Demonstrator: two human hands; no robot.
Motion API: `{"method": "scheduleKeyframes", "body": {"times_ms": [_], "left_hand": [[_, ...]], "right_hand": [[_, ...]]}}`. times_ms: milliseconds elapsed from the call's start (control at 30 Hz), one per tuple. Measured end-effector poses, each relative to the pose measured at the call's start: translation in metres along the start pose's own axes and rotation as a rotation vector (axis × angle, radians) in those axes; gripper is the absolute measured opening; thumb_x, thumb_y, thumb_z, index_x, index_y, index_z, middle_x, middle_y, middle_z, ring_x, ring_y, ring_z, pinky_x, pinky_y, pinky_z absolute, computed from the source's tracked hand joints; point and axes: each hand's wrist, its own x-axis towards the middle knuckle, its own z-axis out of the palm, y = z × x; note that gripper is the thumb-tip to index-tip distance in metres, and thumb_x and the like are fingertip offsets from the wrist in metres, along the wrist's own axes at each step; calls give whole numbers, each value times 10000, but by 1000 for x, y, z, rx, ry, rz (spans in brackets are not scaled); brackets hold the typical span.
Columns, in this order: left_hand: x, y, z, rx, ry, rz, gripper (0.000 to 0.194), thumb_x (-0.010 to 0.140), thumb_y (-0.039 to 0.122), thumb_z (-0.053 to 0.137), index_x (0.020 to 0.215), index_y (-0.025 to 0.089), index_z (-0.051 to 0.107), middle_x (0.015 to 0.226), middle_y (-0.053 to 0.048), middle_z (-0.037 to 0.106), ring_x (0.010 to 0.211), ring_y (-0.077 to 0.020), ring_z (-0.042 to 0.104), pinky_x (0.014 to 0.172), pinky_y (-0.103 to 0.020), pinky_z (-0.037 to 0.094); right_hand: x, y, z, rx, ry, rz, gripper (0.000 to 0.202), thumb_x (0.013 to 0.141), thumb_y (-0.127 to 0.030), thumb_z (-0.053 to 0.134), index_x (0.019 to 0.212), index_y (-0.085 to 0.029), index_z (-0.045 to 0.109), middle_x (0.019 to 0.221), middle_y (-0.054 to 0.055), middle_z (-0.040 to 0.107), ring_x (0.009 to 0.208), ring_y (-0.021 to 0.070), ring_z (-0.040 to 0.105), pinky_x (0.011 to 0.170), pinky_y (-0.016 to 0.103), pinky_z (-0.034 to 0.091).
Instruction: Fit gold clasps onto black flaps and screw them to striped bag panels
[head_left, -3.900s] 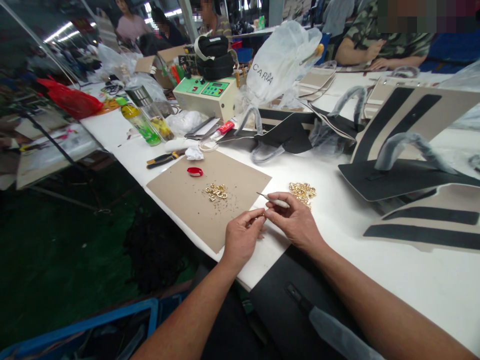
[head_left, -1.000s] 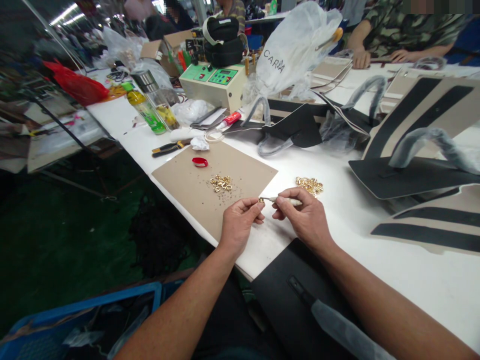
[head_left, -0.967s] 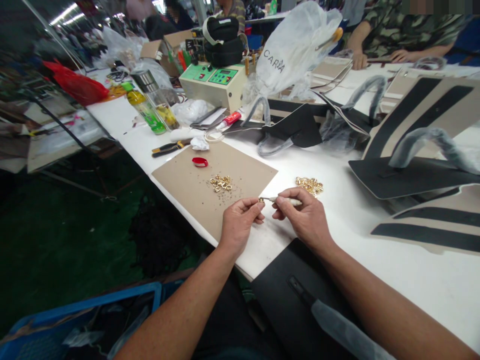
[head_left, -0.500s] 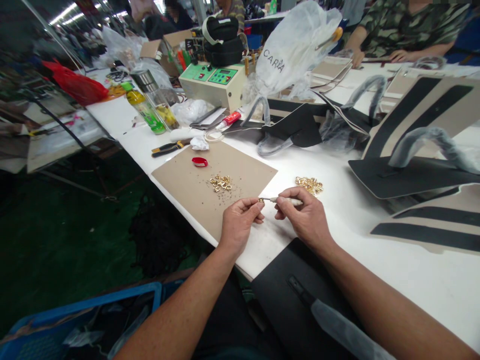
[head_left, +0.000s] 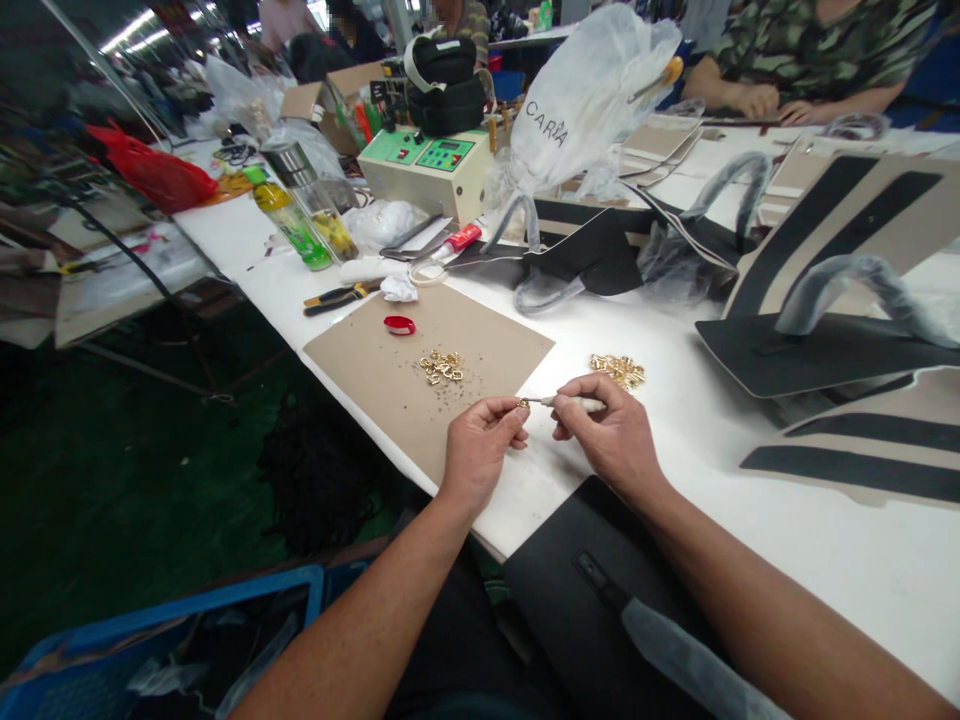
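Observation:
My left hand (head_left: 477, 446) pinches a small gold metal ring (head_left: 523, 403) between thumb and fingertips, just above the table. In my right hand (head_left: 611, 430) is a thin awl-like tool (head_left: 577, 402) with a pale handle, its metal tip pointing left at the ring. Whether the tip touches the ring is too small to tell. A pile of gold rings (head_left: 442, 368) lies on a beige board (head_left: 360, 365) among dark crumbs. Another gold pile (head_left: 619, 371) sits on the white table beyond my right hand. A red oval piece (head_left: 400, 325) rests on the board.
Yellow-handled pliers (head_left: 337, 298), a drink bottle (head_left: 292, 225) and a green-panelled machine (head_left: 427, 165) stand further back. Black bag panels with wrapped handles (head_left: 840, 350) fill the right side. A black panel (head_left: 600, 570) overhangs my lap. A blue crate (head_left: 315, 590) is lower left. A co-worker sits opposite.
My hands stay almost in place, with the ring and tool tip shifted very slightly. Across the table, the co-worker's hand has moved right, towards their other hand.

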Motion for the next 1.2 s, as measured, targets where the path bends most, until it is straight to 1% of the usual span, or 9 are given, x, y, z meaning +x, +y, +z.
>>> {"method": "scheduleKeyframes", "body": {"times_ms": [167, 267, 467, 633, 767, 900, 1200], "left_hand": [[0, -1, 0, -4, 7, 14, 328, 705, 373, 902, 900, 153, 756, 718, -1, 720, 587, -113, 642, 564, -232, 533], [-1, 0, 1, -10, 9, 26, 313, 706, 355, 902, 893, 154, 751, 709, 6, 711, 585, -111, 643, 558, -226, 534], [-3, 2, 3, -6, 12, 31, 281, 712, 328, 894, 879, 156, 746, 696, 7, 711, 572, -106, 637, 551, -219, 532], [-3, 1, 3, 8, 18, 38, 313, 704, 361, 898, 888, 156, 750, 702, 7, 712, 578, -111, 642, 560, -228, 537], [-2, 0, 3, 34, 13, 45, 309, 717, 360, 885, 898, 150, 749, 658, 15, 699, 569, -112, 643, 555, -220, 536], [-2, -1, 3, 29, 10, 51, 286, 722, 338, 876, 895, 151, 746, 662, 17, 704, 565, -108, 646, 552, -214, 540], [-2, -3, 1, 34, 2, 65, 260, 733, 314, 867, 895, 148, 749, 672, 15, 714, 559, -101, 651, 542, -200, 547]], "right_hand": [[0, 1, -2, -34, 10, -13, 152, 877, -351, 717, 898, -207, 672, 607, -22, 703, 528, 171, 692, 540, 265, 515], [0, 0, -3, -42, 29, -24, 142, 880, -343, 711, 897, -207, 675, 611, -22, 703, 530, 169, 690, 544, 266, 515], [0, 1, -3, -41, 14, -31, 153, 874, -351, 713, 890, -206, 669, 620, -23, 699, 526, 164, 684, 537, 261, 512], [0, 1, -4, -70, 25, -27, 133, 868, -331, 706, 884, -204, 670, 597, -23, 692, 525, 162, 679, 534, 253, 497], [0, 2, -3, -67, 34, -47, 147, 869, -339, 697, 900, -197, 670, 614, -23, 697, 525, 154, 676, 545, 251, 506], [0, 2, -2, -93, 22, -38, 142, 859, -331, 694, 896, -195, 670, 588, -27, 682, 513, 148, 657, 530, 244, 483], [1, 2, -3, -121, 42, -36, 148, 836, -331, 694, 882, -192, 673, 581, -32, 665, 504, 144, 629, 516, 243, 452]]}}
